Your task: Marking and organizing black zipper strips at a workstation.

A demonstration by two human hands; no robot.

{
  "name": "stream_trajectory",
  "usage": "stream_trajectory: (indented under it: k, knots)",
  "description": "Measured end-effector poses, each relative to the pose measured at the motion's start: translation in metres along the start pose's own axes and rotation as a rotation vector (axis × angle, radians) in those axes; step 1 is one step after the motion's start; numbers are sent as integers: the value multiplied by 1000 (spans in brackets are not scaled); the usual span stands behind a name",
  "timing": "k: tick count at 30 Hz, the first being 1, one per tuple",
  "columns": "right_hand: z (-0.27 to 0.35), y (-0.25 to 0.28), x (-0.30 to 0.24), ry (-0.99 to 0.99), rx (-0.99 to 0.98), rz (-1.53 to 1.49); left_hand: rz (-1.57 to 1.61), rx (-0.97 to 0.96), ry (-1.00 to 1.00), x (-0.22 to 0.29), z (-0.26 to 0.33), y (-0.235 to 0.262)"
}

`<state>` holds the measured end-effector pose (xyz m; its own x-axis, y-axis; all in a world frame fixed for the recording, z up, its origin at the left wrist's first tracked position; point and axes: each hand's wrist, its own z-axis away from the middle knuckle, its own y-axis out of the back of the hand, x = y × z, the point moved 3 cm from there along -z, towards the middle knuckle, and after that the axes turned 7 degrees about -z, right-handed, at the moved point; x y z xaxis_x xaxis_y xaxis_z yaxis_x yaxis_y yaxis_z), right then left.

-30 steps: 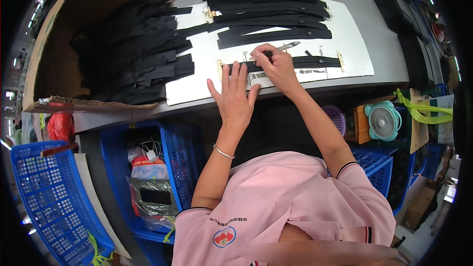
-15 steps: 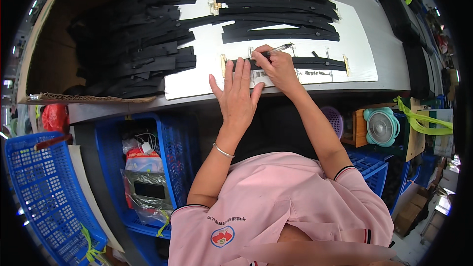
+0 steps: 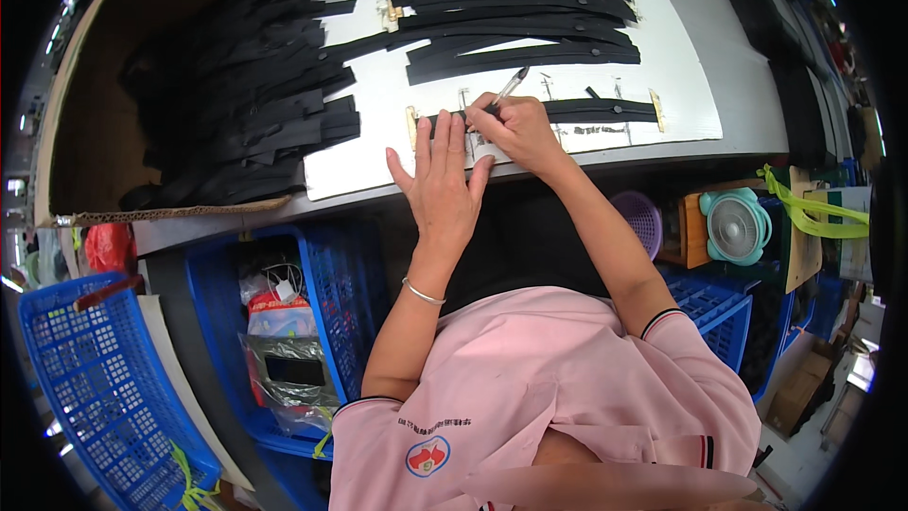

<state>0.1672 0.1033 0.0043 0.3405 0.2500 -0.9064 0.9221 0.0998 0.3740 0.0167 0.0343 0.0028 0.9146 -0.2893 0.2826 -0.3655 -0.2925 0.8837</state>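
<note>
A black fabric strip (image 3: 596,111) lies straight across the near part of a white board (image 3: 686,99), with a yellowish tape mark (image 3: 656,110) by its right end. My left hand (image 3: 442,180) rests flat with fingers stretched over the strip's left part. In my right hand (image 3: 523,135) is a slim clear-barrelled pen (image 3: 514,83), gripped close beside my left fingertips, its upper end tilted to the right. My right fingers hide the pen's tip. Dark lines are drawn on the board around the strip.
Several more black strips (image 3: 511,0) are laid beyond, on the board's far side. An open cardboard box (image 3: 80,123) at left holds a heap of them. Below the table stand blue crates (image 3: 317,293), a blue basket (image 3: 95,360) and a small teal fan (image 3: 735,227).
The pen has swung more upright, and my right hand has shifted slightly along the strip. My left hand stays pressed on the strip. The whole view has turned a little.
</note>
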Motion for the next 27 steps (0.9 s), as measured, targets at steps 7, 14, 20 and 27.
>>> stream_trajectory:
  k: [7,14,20,27]
  knots:
    - [13,23,-14,-121,85,-358,-37,-13,2,-2,3,-1]
    - [28,90,12,-82,401,-82,-58,-17,-16,-1,2,0]
    - [27,90,14,-105,339,-136,-43,-57,11,7,-1,1]
    - [26,87,15,-97,351,-111,110,-55,-212,66,-18,-8]
